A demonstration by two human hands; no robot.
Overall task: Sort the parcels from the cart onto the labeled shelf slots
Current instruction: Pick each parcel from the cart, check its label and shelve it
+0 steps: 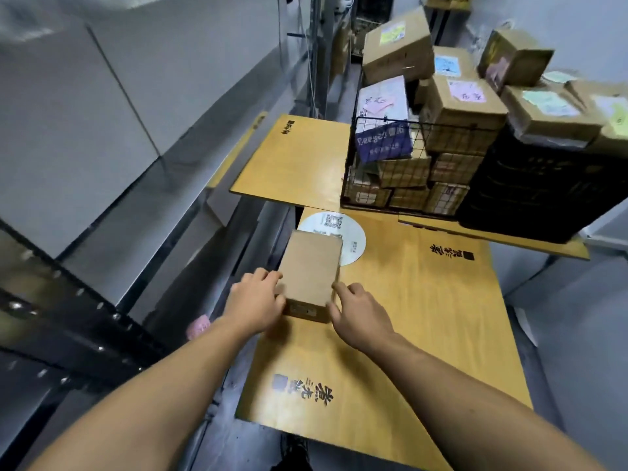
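Head view: the left hand (255, 300) curls its fingers over the near left edge of a small brown parcel (311, 266), and the right hand (360, 314) closes finger and thumb on its near right corner. The parcel lies flat on a yellow cardboard sheet (424, 317), beside the grey shelf (102, 198). Beyond, the wire cart (349, 158) is heaped with labelled parcels (465, 103), so sorting looks far from finished. This parcel is not yet in a slot.
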